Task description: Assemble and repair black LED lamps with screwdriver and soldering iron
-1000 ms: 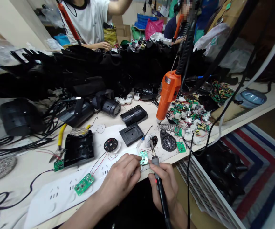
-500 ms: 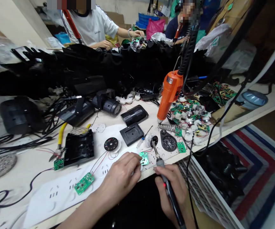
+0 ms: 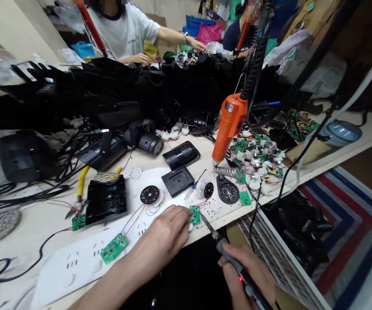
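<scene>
My left hand [image 3: 172,226] is closed at the left edge of a small green circuit board [image 3: 195,215], its fingertips pinching the board near the table's front edge. Thin red wires run from that board up to a white motor with a black disc [image 3: 205,189]. My right hand [image 3: 245,271] is wrapped round a soldering iron [image 3: 234,258] with a red light on its handle. The iron's tip points up and left, close to the board's right side; whether it touches cannot be made out. Another green board [image 3: 114,248] lies wired to a black dotted disc [image 3: 150,195].
An orange electric screwdriver [image 3: 230,125] hangs above the table beside a coiled spring holder [image 3: 228,173] and a round tip cleaner [image 3: 227,190]. Black housings [image 3: 107,200], yellow-handled cutters [image 3: 82,185] and a heap of boards and motors [image 3: 259,159] lie around. Two people sit beyond the black pile.
My right hand has drawn the soldering iron down and right, its tip moving from beside the motor to near the board. My left hand stays put. A person opposite has stretched an arm further right.
</scene>
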